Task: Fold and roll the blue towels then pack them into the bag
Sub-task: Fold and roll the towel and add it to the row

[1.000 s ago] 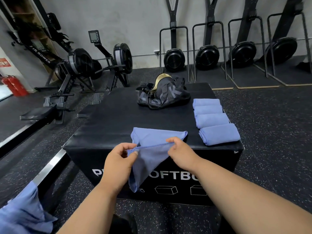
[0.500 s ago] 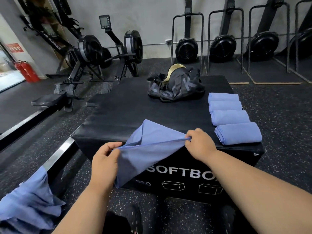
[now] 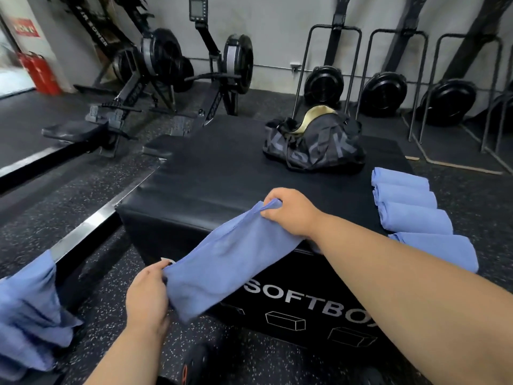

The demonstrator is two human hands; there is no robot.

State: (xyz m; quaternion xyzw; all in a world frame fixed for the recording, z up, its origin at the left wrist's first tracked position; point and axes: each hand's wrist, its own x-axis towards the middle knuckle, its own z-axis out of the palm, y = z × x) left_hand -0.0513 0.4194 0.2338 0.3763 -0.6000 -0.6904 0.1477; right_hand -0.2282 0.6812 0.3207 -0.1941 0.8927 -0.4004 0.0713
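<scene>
Gym floor, black soft box for a desk, towel stretched over its near edge.
Left hand pinches the low end; right hand grips the far end; four rolled towels line the right side; bag sits behind.

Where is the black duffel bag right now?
The black duffel bag sits at the far right of the black soft box, behind the row of rolled blue towels.
</scene>
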